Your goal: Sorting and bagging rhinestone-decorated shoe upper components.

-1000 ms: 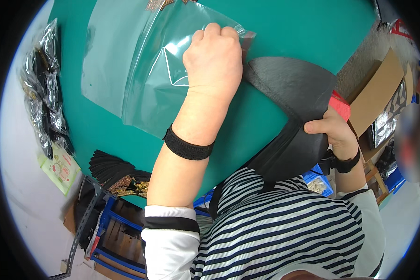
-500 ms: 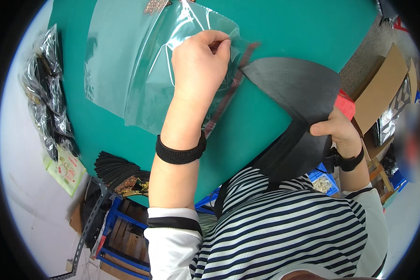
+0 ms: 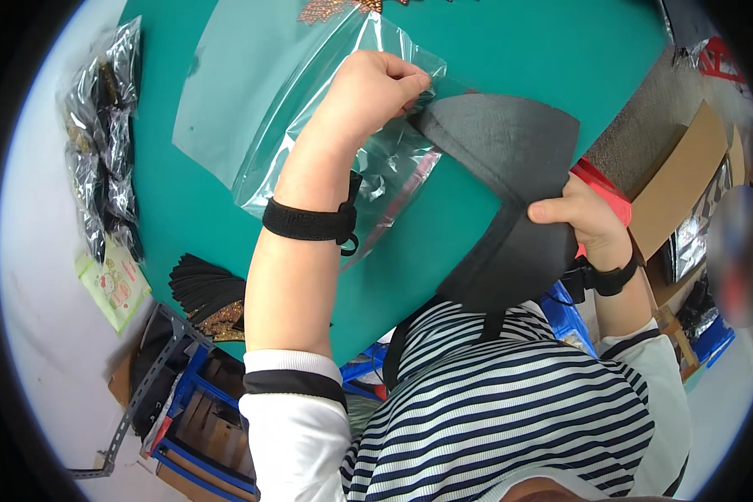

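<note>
Left hand [image 3: 375,90] fisted tight, pinching the mouth edge of a clear zip bag [image 3: 309,125], knuckles up, black wrist strap [image 3: 309,222] just below. Right hand [image 3: 584,213] closed on the lower edge of a dark grey felt piece [image 3: 510,159], thumb on top, fingers hidden underneath; black band on that wrist too. Felt held up off the desk [image 3: 519,50], its pointed top corner touching the bag mouth right by the left knuckles. Can't tell if the tip is inside yet.

Handling, as a judgement: felt looks light, soft but w/ some body, keeps its curved shape, prob. won't flop much. Best gripped at the edge, as now. Bag thin, slick, crinkly, apt to collapse shut, so pinch near the zip strip and keep the mouth spread.

Outward: bag lying half on the green desk, more clear plastic sheet under it. Sequinned orange bit [image 3: 343,8] at the top rim. Black fan-like stack w/ glitter [image 3: 205,289] at the near-left desk edge. Packed bags of dark items [image 3: 100,134] on the pale surface at left, green card [image 3: 113,280] below them. Cardboard boxes [image 3: 678,180] at right, red item [image 3: 602,180] behind the right hand. Blue crates [image 3: 201,402] below the desk.
</note>
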`<act>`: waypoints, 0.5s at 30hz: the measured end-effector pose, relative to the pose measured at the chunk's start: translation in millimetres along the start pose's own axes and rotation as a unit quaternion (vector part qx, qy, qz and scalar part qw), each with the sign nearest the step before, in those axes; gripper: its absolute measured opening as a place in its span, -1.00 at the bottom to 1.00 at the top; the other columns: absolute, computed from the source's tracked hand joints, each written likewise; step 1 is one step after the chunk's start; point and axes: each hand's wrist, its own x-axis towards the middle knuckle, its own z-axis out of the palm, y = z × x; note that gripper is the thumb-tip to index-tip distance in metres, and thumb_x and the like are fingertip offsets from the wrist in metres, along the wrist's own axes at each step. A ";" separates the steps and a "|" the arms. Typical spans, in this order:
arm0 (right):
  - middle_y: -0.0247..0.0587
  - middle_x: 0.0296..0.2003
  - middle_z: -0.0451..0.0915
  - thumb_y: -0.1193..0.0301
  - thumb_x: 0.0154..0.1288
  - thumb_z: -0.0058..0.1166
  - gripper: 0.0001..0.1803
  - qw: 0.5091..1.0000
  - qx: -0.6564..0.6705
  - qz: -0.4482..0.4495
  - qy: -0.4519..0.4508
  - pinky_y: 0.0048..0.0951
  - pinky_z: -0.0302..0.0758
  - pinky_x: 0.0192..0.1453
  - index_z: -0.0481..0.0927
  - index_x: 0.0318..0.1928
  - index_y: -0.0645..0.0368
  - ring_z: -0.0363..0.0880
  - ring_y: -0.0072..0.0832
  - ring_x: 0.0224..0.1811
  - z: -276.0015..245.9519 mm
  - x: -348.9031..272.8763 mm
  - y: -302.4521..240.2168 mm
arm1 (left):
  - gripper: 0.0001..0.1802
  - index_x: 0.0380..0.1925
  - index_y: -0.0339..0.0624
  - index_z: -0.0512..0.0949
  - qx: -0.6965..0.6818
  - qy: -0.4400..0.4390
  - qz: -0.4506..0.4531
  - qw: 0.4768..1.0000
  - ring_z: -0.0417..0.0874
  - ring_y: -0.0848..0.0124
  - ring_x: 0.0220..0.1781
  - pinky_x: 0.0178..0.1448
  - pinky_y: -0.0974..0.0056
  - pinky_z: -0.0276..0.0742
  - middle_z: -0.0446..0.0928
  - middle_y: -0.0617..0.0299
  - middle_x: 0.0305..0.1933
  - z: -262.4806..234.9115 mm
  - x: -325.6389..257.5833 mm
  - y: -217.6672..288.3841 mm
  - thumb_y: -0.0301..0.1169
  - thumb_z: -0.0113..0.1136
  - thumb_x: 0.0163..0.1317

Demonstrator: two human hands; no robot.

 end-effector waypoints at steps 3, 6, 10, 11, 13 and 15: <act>-0.08 0.04 0.45 0.42 -0.09 0.30 -0.25 0.999 0.005 0.010 0.047 -0.40 0.30 0.19 0.30 0.15 0.38 0.41 -0.36 0.08 4.1 0.0 5.8 | -0.74 -0.33 -0.39 0.61 0.126 0.065 0.122 0.982 0.53 0.53 -0.47 -0.34 0.41 0.47 0.58 0.22 -0.45 2.7 -3.8 -1.7 -0.38 0.22 0.08; -0.05 0.04 0.45 0.41 -0.09 0.30 -0.26 0.998 0.004 0.000 0.058 -0.39 0.30 0.18 0.31 0.14 0.41 0.41 -0.35 0.08 7.5 -0.2 6.5 | -0.82 -0.37 -0.27 0.62 0.190 0.160 0.220 0.943 0.54 0.44 -0.51 -0.37 0.35 0.47 0.55 0.18 -0.48 8.2 -15.5 -6.3 -0.42 0.20 0.04; -0.02 0.03 0.46 0.40 -0.08 0.31 -0.27 0.998 -0.013 -0.025 0.065 -0.38 0.33 0.15 0.32 0.12 0.42 0.43 -0.33 0.06 20.3 -4.5 6.4 | -0.89 -0.44 -0.18 0.62 0.216 0.223 0.259 0.915 0.56 0.30 -0.51 -0.36 0.28 0.49 0.52 0.16 -0.52 14.5 -26.7 -15.5 -0.45 0.18 -0.01; -0.02 0.01 0.47 0.40 -0.08 0.31 -0.28 0.998 -0.013 -0.023 0.051 -0.39 0.35 0.13 0.33 0.11 0.43 0.45 -0.34 0.04 25.7 -7.3 5.2 | -0.89 -0.45 -0.18 0.62 0.214 0.226 0.242 0.919 0.57 0.30 -0.50 -0.36 0.27 0.49 0.54 0.15 -0.50 15.6 -28.8 -17.2 -0.46 0.17 -0.01; -0.01 0.00 0.48 0.39 -0.08 0.31 -0.28 0.999 -0.018 -0.023 0.038 -0.39 0.37 0.11 0.34 0.10 0.44 0.46 -0.34 0.02 33.3 -9.5 2.9 | -0.89 -0.45 -0.20 0.61 0.215 0.227 0.242 0.918 0.58 0.26 -0.50 -0.35 0.25 0.50 0.56 0.14 -0.52 16.4 -29.8 -19.2 -0.47 0.15 -0.01; 0.01 -0.06 0.51 0.38 -0.09 0.32 -0.32 0.999 -0.029 -0.029 0.029 -0.42 0.40 0.06 0.38 0.05 0.47 0.49 -0.35 -0.03 38.0 -7.8 5.2 | -0.88 -0.45 -0.25 0.60 0.197 0.206 0.224 0.932 0.59 0.23 -0.52 -0.35 0.25 0.51 0.57 0.12 -0.56 17.5 -29.5 -21.1 -0.47 0.14 -0.01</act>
